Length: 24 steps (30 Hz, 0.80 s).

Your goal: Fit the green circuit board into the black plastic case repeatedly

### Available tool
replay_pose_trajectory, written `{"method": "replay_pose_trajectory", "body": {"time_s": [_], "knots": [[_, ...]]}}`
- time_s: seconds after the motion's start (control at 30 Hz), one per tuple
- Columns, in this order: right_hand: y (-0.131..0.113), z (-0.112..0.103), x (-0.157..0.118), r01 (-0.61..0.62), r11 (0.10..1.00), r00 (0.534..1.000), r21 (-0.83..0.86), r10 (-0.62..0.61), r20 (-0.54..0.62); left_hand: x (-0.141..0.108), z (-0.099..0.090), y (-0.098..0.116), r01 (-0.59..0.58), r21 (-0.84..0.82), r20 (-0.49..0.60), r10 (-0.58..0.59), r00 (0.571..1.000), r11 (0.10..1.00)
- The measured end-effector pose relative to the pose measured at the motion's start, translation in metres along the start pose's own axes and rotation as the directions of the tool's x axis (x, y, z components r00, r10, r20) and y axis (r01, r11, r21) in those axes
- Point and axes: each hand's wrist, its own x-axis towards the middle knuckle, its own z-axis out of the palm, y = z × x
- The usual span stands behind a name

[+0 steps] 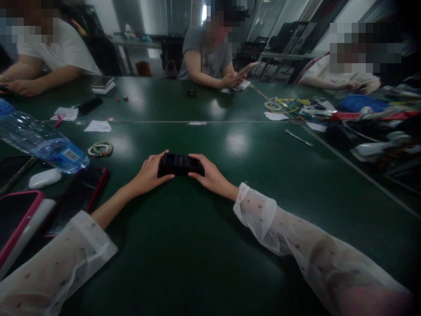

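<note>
Between my two hands is a small black box-shaped device (180, 164) with a dark screen-like panel and a row of tiny light marks on its top. My left hand (151, 172) grips its left end, the thumb along the near side and the fingers behind. At the other end, my right hand (208, 173) closes around it in the same way. The device is at the green tabletop (177, 245); whether it rests there or is slightly raised I cannot tell. What exactly the device is does not show.
Left of my arm lie a red-edged phone (80, 197), a white earbud case (45, 179), a water bottle (49, 140) and a beaded bracelet (100, 149). A wrench (298, 137) and heaped cables (289, 104) lie to the right. Three people sit across the table.
</note>
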Motion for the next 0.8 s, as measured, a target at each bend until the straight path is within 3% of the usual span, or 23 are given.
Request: {"method": "replay_pose_trajectory", "body": {"time_s": [0.37, 0.8], "knots": [[-0.002, -0.001, 0.000, -0.004, 1.000, 1.000, 0.004, 0.004, -0.031, 0.003, 0.000, -0.004, 0.031, -0.078, -0.016, -0.033, 0.999, 0.996], [-0.006, -0.003, -0.001, 0.019, 1.000, 0.991, 0.019, -0.016, -0.136, 0.004, 0.003, -0.011, 0.041, -0.061, -0.001, -0.041, 0.999, 0.997]]}}
